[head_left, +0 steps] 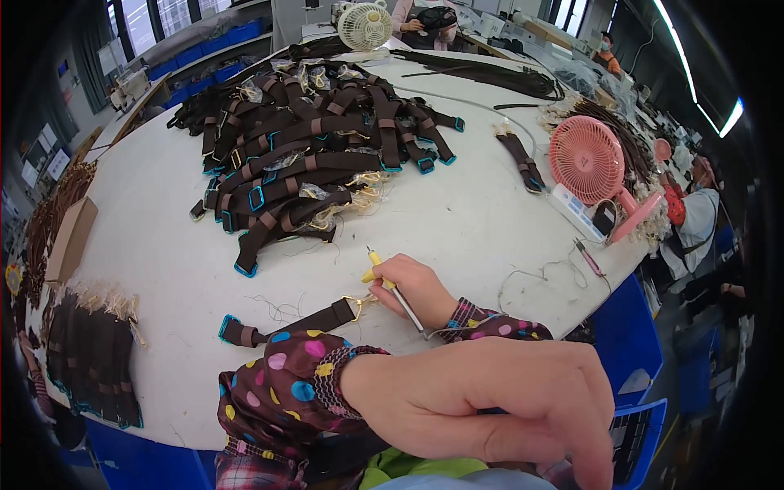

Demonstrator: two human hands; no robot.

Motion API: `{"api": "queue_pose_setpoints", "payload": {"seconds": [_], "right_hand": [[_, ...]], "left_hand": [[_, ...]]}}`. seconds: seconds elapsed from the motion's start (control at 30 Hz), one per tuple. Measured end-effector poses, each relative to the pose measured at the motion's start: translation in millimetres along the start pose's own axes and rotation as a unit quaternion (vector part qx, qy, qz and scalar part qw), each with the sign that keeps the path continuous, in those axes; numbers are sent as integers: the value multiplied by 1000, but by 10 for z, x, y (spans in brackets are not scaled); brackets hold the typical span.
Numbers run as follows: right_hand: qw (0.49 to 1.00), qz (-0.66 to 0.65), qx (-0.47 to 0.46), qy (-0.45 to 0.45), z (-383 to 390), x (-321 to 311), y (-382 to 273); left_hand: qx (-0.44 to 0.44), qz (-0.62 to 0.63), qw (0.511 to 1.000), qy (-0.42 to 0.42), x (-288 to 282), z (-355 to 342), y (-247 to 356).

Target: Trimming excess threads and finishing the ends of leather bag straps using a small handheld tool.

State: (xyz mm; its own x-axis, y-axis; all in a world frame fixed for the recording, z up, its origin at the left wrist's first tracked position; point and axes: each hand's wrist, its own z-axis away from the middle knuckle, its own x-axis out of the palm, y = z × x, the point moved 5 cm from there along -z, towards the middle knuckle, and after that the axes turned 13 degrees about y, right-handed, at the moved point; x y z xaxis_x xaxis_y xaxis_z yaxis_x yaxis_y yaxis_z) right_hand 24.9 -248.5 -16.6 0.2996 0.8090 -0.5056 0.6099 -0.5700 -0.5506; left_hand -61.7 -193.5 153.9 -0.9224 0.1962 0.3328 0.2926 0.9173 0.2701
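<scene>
1. A dark strap [327, 317] lies on the white table [457, 224] in front of the person, a blue-edged buckle [227, 329] at its left end and a gold-coloured clasp [357, 306] at its right.
2. The right hand [416, 290] is just beside the clasp, thumb and fingers pinching a pen-shaped tool [382, 276] with a yellow grip. The tool's thin tip points up and away from the strap; a cord runs off from its rear end. Whether the hand touches the clasp, I cannot tell.
3. The left hand [490, 400] looms large near the lower edge, fingers curled. Its fingertips are hidden — I cannot tell whether it holds anything. Its spotted sleeve [302, 367] overlaps the strap's lower edge in this view.
4. Beyond the strap is a big heap of similar straps [302, 135], with bits of clear plastic among them.
5. At the left, a row of straps [94, 351] lies side by side near a cardboard box [71, 239].
6. At the right are a small strap bundle [520, 161], a pink fan [586, 159] and a white power strip [576, 212].
7. A cream fan [364, 27] stands at the far edge — near a person [420, 20] holding something dark.
</scene>
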Motion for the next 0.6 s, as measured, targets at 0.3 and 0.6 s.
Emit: {"api": "queue_pose_setpoints", "payload": {"seconds": [0.3,0.6], "right_hand": [[1000,11,-4,9,-12,-96,-4],[1000,-23,-11,12,-12,-42,22]], "left_hand": [[-135,-40,990,18,64,-59,139],[-274,-105,950,105,-45,20,32]]}}
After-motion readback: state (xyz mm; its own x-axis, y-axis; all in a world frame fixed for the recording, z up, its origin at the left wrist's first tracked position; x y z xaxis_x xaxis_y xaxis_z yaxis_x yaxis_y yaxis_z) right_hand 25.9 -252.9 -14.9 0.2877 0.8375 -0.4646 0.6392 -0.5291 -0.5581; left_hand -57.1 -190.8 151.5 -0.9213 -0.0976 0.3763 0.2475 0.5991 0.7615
